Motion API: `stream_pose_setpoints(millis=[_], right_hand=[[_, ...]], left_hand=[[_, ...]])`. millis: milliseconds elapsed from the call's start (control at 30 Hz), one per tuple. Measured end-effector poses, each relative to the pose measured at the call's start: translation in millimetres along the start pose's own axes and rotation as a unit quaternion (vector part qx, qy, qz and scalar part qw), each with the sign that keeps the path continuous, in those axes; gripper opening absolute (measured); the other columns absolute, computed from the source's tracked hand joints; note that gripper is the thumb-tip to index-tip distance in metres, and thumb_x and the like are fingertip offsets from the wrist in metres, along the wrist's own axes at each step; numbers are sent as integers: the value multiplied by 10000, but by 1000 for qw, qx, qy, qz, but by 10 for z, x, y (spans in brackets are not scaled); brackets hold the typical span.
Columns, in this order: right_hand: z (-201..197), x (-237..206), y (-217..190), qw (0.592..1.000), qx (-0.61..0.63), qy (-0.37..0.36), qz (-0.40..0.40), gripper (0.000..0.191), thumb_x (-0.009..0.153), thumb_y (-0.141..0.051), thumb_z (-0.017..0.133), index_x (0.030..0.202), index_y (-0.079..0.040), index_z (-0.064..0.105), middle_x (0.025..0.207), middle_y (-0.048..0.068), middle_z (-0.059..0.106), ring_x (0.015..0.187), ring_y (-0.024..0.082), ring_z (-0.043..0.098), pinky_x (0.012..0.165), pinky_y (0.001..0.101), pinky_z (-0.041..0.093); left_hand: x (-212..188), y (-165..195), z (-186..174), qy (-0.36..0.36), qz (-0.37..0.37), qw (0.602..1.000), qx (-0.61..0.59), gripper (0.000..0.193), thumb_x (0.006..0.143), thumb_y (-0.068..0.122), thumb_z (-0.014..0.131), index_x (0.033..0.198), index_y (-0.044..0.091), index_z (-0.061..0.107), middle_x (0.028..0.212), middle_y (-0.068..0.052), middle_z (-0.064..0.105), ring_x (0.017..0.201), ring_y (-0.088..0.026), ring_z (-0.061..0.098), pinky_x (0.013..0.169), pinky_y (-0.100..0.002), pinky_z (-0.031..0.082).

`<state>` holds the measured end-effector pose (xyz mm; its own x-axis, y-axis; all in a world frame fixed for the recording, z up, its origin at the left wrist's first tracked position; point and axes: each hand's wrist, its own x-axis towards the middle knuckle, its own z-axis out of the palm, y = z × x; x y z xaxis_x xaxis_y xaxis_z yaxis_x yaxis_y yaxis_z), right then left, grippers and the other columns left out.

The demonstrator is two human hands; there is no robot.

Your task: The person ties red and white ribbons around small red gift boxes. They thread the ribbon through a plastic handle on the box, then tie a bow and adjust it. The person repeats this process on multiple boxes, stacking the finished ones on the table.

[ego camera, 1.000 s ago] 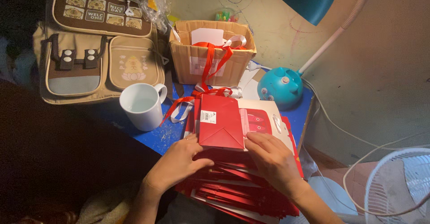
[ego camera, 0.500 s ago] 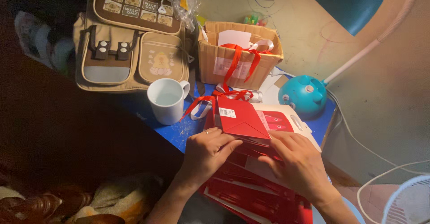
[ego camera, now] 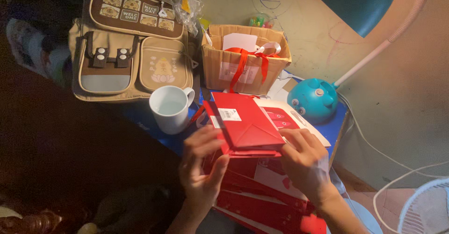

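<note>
Head view: left hand (ego camera: 202,168) and right hand (ego camera: 306,166) hold a folded red paper bag (ego camera: 243,124) btwn them, fingers pinching its left and right edges, above a stack of red bags (ego camera: 262,201) at the surface's near edge. White mug (ego camera: 169,108) sits just left of the bag; cardboard box (ego camera: 245,58) w/ red ribbon and tan backpack (ego camera: 131,42) at the far edge, blue lamp base (ego camera: 312,100) toward the right edge.

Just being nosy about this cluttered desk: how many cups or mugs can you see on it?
1. A white mug stands on the blue tabletop, in front of the tan backpack and left of the flat red paper bag held by both hands. Others may be hidden behind the clutter.
</note>
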<state>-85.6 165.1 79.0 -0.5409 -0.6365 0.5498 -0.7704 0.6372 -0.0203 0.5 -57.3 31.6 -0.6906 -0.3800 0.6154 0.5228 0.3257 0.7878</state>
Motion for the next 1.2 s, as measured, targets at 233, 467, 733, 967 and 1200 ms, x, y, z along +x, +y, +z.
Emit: stream_pose_setpoints(millis=[233, 467, 733, 967, 1200], right_hand=[[305, 78, -309, 981, 7, 127, -149, 242, 811, -78, 796, 1048, -63, 751, 1250, 82, 660, 1116, 236, 627, 994, 470, 513], [435, 145, -532, 992, 105, 63, -15, 528, 820, -136, 775, 1325, -131, 618, 1402, 98, 507, 1294, 277, 514, 1170, 501, 341], [857, 342, -683, 353, 849, -25, 392, 633, 950, -269, 639, 1501, -68, 400, 1427, 117, 530, 1266, 274, 560, 1019, 457, 445], [916, 724, -855, 404, 761, -16, 508, 534, 870, -184, 655, 1369, -117, 477, 1351, 78, 596, 1194, 229, 617, 954, 478, 547], [980, 915, -942, 402, 732, -8, 550, 566, 864, -164, 646, 1401, -143, 468, 1353, 49, 595, 1238, 239, 582, 950, 525, 547]], left_hand=[[-399, -478, -465, 83, -422, 668, -608, 640, 857, 417, 684, 1363, 38, 584, 1393, -188, 577, 1249, -329, 577, 1007, -505, 479], [-338, -449, -818, 85, -421, 824, -368, 432, 906, 47, 690, 1305, -48, 554, 1174, -178, 637, 1043, -255, 654, 917, -430, 540], [-180, -501, -614, 158, -354, 838, -385, 557, 875, 49, 632, 1411, -6, 491, 1300, -139, 604, 1168, -251, 620, 997, -429, 516], [-250, -909, -846, 204, -271, 823, -457, 644, 1000, 435, 555, 1500, 57, 408, 1393, -134, 584, 1233, -265, 608, 1012, -455, 505], [209, -1324, -652, 16, -328, 929, -173, 660, 1001, 448, 534, 1514, 59, 388, 1411, -145, 563, 1251, -273, 589, 1027, -457, 488]])
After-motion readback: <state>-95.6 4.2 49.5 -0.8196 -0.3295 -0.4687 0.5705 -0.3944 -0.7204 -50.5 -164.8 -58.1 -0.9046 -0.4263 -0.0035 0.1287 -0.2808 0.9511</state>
